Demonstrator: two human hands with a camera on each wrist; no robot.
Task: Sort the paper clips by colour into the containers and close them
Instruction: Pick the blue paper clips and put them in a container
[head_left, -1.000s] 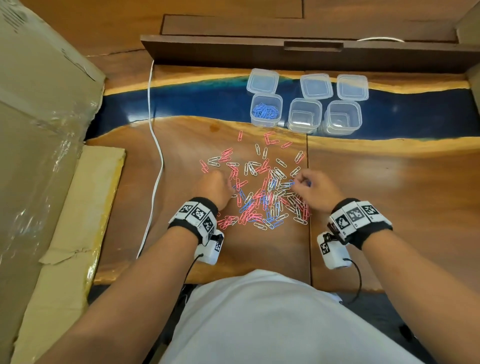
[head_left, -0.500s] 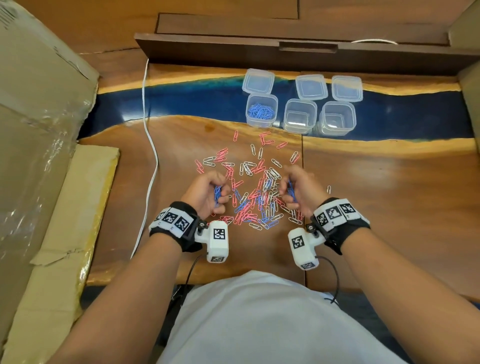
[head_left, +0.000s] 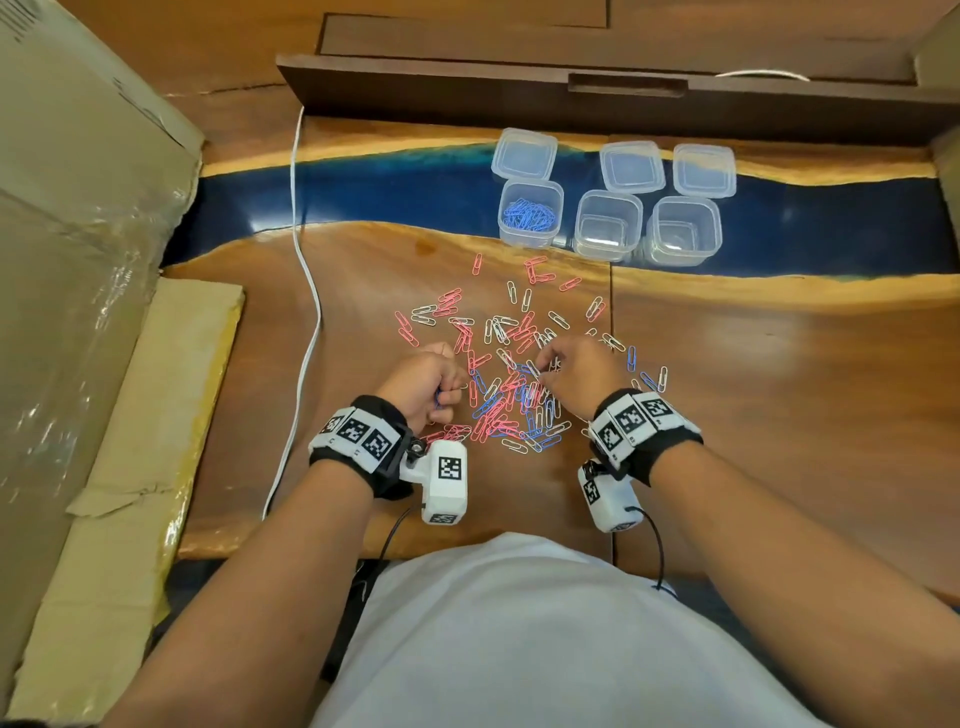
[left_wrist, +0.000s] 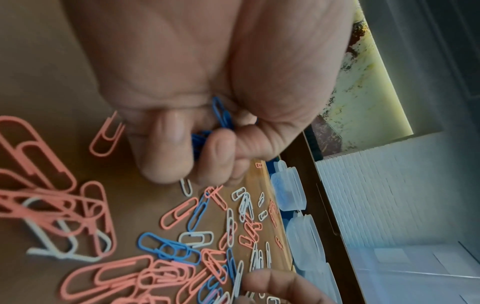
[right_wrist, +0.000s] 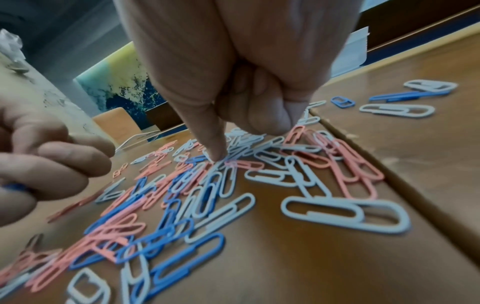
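Observation:
Pink, white and blue paper clips (head_left: 514, 384) lie in a loose pile on the wooden table. My left hand (head_left: 431, 379) hovers at the pile's left edge and grips a small bunch of blue clips (left_wrist: 221, 115) in a fist. My right hand (head_left: 571, 369) is over the pile's right side; one fingertip (right_wrist: 217, 157) presses down among the clips and the other fingers are curled. Whether that curl hides a clip I cannot tell. At the back stand three clear containers: the left one (head_left: 530, 213) holds blue clips, the middle (head_left: 608, 223) and right (head_left: 683, 228) are empty.
Three clear lids (head_left: 524, 153) (head_left: 632, 166) (head_left: 705, 170) lie behind the containers. A white cable (head_left: 306, 291) runs down the table's left side. A large cardboard box (head_left: 78, 208) and flat cardboard (head_left: 130, 415) stand to the left. A dark wooden ledge (head_left: 519, 93) closes the back.
Both hands rose from the pile with blue clips pinched. Since then my right hand has gone back down onto the pile, while the left stays raised with its blue clips.

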